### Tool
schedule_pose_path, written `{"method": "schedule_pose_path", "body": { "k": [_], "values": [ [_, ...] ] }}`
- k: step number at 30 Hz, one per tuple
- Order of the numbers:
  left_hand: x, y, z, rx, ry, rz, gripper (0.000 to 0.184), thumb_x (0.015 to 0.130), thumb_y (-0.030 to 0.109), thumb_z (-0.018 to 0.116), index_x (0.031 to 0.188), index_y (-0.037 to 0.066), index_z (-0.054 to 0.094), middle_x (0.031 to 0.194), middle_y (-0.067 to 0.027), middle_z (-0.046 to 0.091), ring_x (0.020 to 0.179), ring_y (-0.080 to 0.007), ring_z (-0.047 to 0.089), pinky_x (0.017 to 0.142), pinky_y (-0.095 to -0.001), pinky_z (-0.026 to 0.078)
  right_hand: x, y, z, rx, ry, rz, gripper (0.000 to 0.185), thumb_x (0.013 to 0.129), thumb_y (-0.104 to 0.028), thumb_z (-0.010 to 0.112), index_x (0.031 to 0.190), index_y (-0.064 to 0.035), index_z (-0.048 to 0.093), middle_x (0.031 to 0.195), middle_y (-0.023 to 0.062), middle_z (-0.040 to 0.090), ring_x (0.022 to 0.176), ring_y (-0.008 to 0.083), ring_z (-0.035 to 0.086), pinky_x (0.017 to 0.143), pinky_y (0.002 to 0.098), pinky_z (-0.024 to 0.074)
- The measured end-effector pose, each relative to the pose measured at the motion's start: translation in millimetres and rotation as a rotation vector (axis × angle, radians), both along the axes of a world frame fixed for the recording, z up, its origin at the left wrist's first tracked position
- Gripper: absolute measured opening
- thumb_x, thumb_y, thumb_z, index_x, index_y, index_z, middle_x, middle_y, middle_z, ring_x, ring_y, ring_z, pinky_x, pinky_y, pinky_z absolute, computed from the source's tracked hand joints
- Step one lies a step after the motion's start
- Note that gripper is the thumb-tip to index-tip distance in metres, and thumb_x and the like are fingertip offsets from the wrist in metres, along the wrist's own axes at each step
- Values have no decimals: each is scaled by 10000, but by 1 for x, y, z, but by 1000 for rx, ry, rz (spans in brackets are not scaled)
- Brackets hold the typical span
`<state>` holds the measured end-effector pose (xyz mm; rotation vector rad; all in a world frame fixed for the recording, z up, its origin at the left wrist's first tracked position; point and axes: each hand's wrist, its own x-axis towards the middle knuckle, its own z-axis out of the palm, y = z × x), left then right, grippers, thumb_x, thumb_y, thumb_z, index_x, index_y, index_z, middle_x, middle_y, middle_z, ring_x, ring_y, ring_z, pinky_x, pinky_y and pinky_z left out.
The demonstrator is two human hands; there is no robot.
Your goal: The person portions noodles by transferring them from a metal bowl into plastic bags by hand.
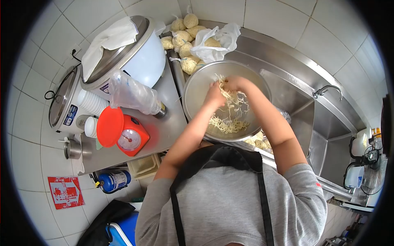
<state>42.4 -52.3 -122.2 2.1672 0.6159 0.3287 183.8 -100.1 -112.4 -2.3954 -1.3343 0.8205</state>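
Both of my hands are over a wide metal bowl (197,100), close together near its far side. My left hand (215,95) is closed on pale noodles (232,99), some of which hang down in strands. Beside it my right hand (237,83) is also closed on the noodles, its fingers partly hidden by the hand itself. More loose noodles (228,124) lie in the near part of the bowl. Behind the bowl are several tied bags of noodles (181,38) and an opened white plastic bag (223,39).
A red kitchen scale (133,135) and a roll of clear bags (135,94) stand on the left counter. Large lidded pots (143,61) are behind them. To the right are a steel sink (297,96) and a faucet (328,91).
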Motion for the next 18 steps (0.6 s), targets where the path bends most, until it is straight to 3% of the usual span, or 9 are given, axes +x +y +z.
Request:
{"method": "schedule_pose_path", "body": {
  "k": [2, 3, 4, 5, 7, 11, 14, 17, 18],
  "values": [
    [5, 21, 15, -385, 71, -113, 652, 669, -63, 579, 1272, -80, 329, 1150, -187, 510, 765, -272, 642, 628, -321, 558, 0, -3, 18, 0, 88, -36, 300, 633, -169, 691, 868, 16, 666, 827, 154, 662, 710, 244, 635, 654, 357, 502],
    [9, 26, 12, -388, 52, -116, 678, 673, -62, 585, 1296, -47, 317, 914, -122, 599, 607, -186, 622, 527, -286, 555, 1, -3, 26, 1, 130, -53, 288, 630, -167, 691, 857, 10, 671, 828, 152, 663, 710, 245, 637, 654, 358, 503],
    [8, 22, 17, -371, 13, -121, 682, 677, -62, 585, 1301, -43, 310, 875, -120, 601, 609, -188, 620, 535, -293, 557, 1, -5, 36, 2, 174, -72, 276, 628, -165, 690, 845, 5, 675, 829, 150, 664, 710, 246, 639, 653, 358, 503],
    [9, 15, 28, -351, -27, -128, 686, 681, -61, 585, 1307, -39, 304, 836, -117, 602, 611, -190, 618, 543, -300, 560, -10, -1, 47, -46, -156, -37, 248, 636, -137, 682, 840, 4, 680, 831, 146, 664, 728, 272, 647, 632, 368, 509],
    [12, 8, 45, -383, -51, -160, 705, 685, -67, 581, 1322, -40, 279, 816, -133, 601, 617, -197, 618, 555, -308, 563, -9, 3, 49, -49, -303, 58, 228, 647, -114, 676, 836, 15, 679, 832, 152, 662, 724, 279, 651, 598, 359, 521],
    [16, 11, 46, -516, 42, -140, 766, 688, -83, 573, 1357, -54, 202, 871, -193, 586, 633, -214, 623, 572, -309, 564, -14, -5, 74, -122, -128, 2, 302, 659, -116, 692, 915, 41, 656, 859, 163, 659, 726, 271, 657, 539, 335, 537],
    [22, 28, 45, -571, 47, -153, 797, 710, -67, 577, 1382, -38, 150, 934, -217, 569, 653, -218, 624, 591, -305, 565, -1, -21, 88, 258, 322, -57, 552, 601, -187, 766, 1069, 52, 595, 991, 212, 617, 824, 302, 642, 554, 357, 541],
    [24, 43, 20, -702, 46, -87, 764, 726, -62, 562, 1378, -42, 163, 1078, -243, 515, 684, -186, 612, 601, -296, 564, 12, -31, 74, 182, 128, -54, 579, 659, -158, 732, 1166, 35, 531, 937, 232, 630, 757, 316, 655, 562, 321, 543],
    [23, 45, 22, -705, -26, -113, 758, 727, -64, 557, 1378, -37, 170, 1094, -234, 508, 681, -176, 606, 599, -294, 562, 11, -33, 56, 301, -161, -27, 623, 661, -160, 731, 1204, 29, 491, 939, 239, 626, 752, 311, 656, 571, 318, 542]
  ]
}}
